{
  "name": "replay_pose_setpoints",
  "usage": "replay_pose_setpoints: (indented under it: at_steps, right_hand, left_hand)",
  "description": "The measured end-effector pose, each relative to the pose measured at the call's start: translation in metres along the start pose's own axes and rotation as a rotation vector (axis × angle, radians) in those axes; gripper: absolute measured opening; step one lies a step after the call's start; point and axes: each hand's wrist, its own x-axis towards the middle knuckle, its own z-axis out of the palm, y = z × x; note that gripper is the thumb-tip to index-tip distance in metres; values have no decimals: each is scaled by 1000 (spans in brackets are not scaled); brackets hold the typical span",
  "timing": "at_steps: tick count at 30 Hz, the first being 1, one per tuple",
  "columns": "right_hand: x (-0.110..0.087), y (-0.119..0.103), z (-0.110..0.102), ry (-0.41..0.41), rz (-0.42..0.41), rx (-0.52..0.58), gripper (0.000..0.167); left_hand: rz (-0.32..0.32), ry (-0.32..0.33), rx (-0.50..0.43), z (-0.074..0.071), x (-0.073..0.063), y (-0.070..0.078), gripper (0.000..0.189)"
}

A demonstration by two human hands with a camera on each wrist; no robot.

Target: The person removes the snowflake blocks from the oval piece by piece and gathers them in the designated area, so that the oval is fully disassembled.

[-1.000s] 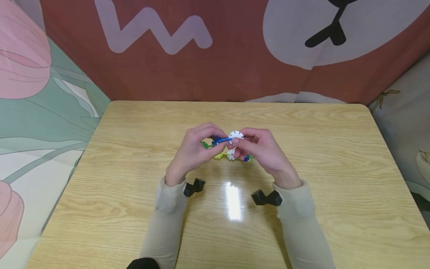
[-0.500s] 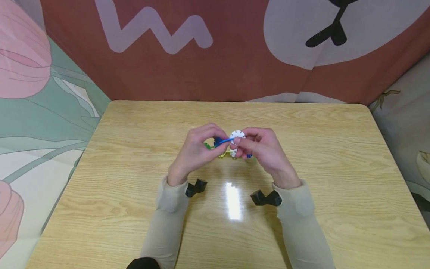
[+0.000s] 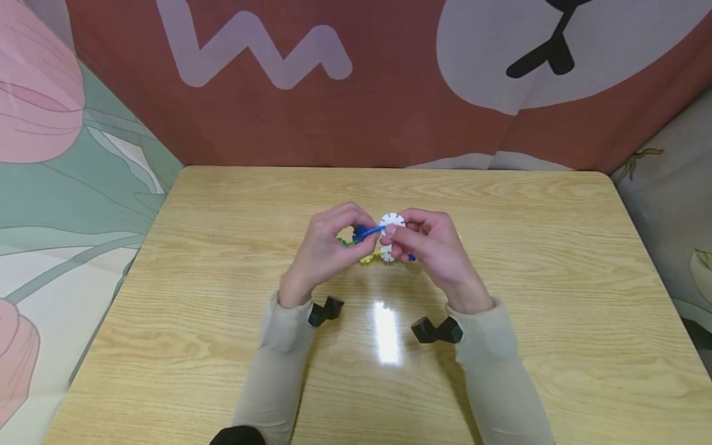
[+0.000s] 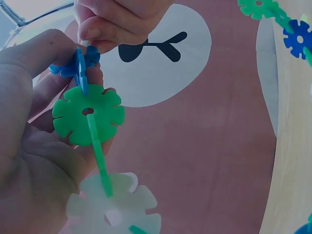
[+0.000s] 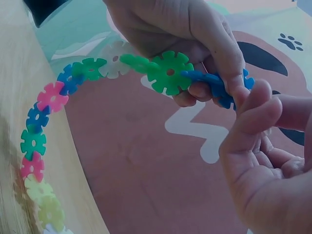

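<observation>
A chain of notched plastic snowflake discs hangs in an arc from my left hand [image 3: 334,241]. Thumb and fingers of that hand pinch its blue discs [image 4: 80,70]. A green disc [image 5: 170,73] comes just after these, then a whitish disc [image 4: 87,195]. My right hand [image 3: 439,250] pinches a white disc [image 3: 392,221] upright against the edge of a blue disc [image 3: 371,232]. Whether the two are slotted together cannot be told. In the right wrist view, the right hand's fingertips [image 5: 263,97] meet the blue piece and hide the white disc.
Lower along the chain, a pink disc [image 5: 52,96] and a yellow disc [image 5: 51,213] show in the right wrist view. Beneath both hands is a wooden table [image 3: 222,346]. A printed cloth [image 3: 389,123] stands behind its far edge.
Both hands stay close together at nearly the same spot. The white disc has shifted very slightly, and the chain's lower discs have swung a little behind the right fingers.
</observation>
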Motion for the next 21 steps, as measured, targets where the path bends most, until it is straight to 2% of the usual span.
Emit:
replay_pose_setpoints:
  at_steps: [15, 21]
  right_hand:
    - [2, 1, 4, 93, 21, 36, 14]
    - [3, 4, 3, 67, 17, 54, 14]
  left_hand:
    - [37, 47, 17, 4, 1, -1, 4]
    - [30, 51, 10, 4, 1, -1, 4]
